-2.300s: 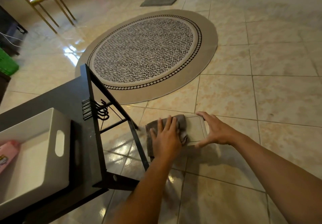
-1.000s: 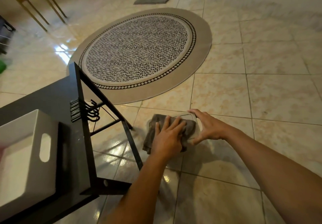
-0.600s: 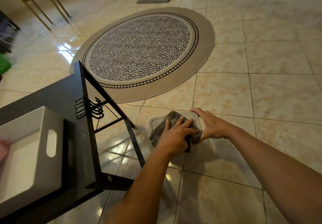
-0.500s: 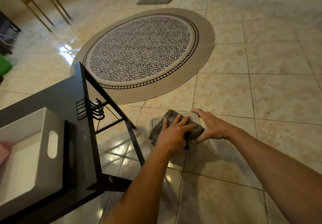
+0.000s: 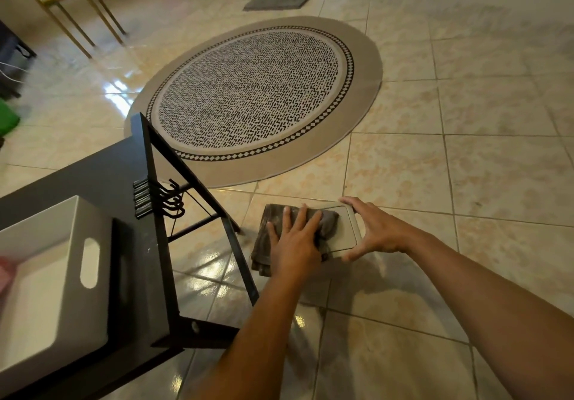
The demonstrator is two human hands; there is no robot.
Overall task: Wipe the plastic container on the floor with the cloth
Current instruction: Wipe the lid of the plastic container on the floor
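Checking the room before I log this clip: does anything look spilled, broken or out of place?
Nothing stands out. The plastic container lies flat on the tiled floor, left hand pressing the cloth on it, right hand steadying its edge. No visible spill or damage.

Two bare forearms were seen, with no sleeves reaching the wrists. The left hand (image 5: 295,244) and right hand (image 5: 377,233) were ungloved, unadorned by rings.
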